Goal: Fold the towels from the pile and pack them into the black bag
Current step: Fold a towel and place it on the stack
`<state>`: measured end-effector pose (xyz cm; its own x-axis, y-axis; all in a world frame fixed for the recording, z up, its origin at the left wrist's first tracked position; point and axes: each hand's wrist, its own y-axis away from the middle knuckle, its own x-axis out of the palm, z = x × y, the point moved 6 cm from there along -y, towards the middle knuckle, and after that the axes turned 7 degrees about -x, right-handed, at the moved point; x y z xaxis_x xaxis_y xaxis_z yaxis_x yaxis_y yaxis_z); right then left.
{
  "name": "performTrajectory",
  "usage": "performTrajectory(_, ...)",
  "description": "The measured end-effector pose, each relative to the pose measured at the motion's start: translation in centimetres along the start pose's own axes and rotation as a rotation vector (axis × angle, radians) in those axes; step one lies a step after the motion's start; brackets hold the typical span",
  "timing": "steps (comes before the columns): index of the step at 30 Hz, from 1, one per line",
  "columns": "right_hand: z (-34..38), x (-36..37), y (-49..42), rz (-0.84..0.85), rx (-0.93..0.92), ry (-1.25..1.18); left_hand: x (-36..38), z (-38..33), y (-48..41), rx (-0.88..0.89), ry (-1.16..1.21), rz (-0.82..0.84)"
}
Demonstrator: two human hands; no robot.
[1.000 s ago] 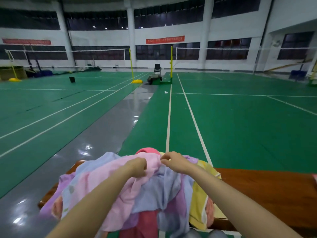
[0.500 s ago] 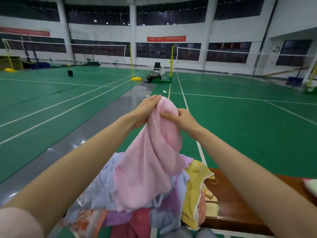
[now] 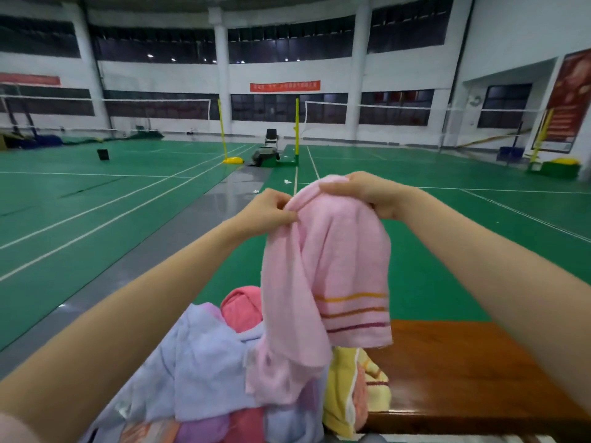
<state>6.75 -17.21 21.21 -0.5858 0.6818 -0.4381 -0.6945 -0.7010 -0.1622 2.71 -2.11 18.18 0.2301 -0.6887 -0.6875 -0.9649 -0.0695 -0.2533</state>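
Both hands' grip pinches the pink towel (image 3: 329,260), hanging below.

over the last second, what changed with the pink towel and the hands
Both hands raised the pink towel from the pile until it hangs above it. The left hand pinches its top edge; the right hand grips the top, now farther from the left. The pile stayed on the wooden bench.
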Motion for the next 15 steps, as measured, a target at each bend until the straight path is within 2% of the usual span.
performTrajectory(4,1.3,-3.8,0.2,-0.314,-0.047,-0.415,2.4,0.9,0.4,-0.052,-0.159,0.318)
performTrajectory(5,1.4,-4.9,0.3,-0.370,-0.052,-0.489,2.8,1.4,0.4,-0.079,-0.168,0.329)
performTrajectory(7,1.3,-6.2,0.8,-0.448,-0.043,-0.508,3.0,2.2,-0.4,-0.099,-0.092,0.201)
performTrajectory(9,1.1,-7.0,1.3,-0.531,-0.045,-0.438,2.1,1.7,-0.9,-0.078,0.010,-0.064)
performTrajectory(10,1.0,-7.3,1.4,-0.565,-0.058,-0.423,1.6,1.1,-0.6,-0.041,0.123,-0.176)
performTrajectory(11,1.1,-7.3,1.3,-0.583,-0.069,-0.423,1.5,0.2,-0.3,0.006,0.276,-0.210)
performTrajectory(13,1.3,-6.8,1.0,-0.608,-0.086,-0.418,2.2,-2.1,0.5,0.079,0.520,-0.077)
performTrajectory(15,1.2,-6.6,0.7,-0.662,-0.086,-0.385,3.6,-4.4,1.1,0.122,0.552,0.112)
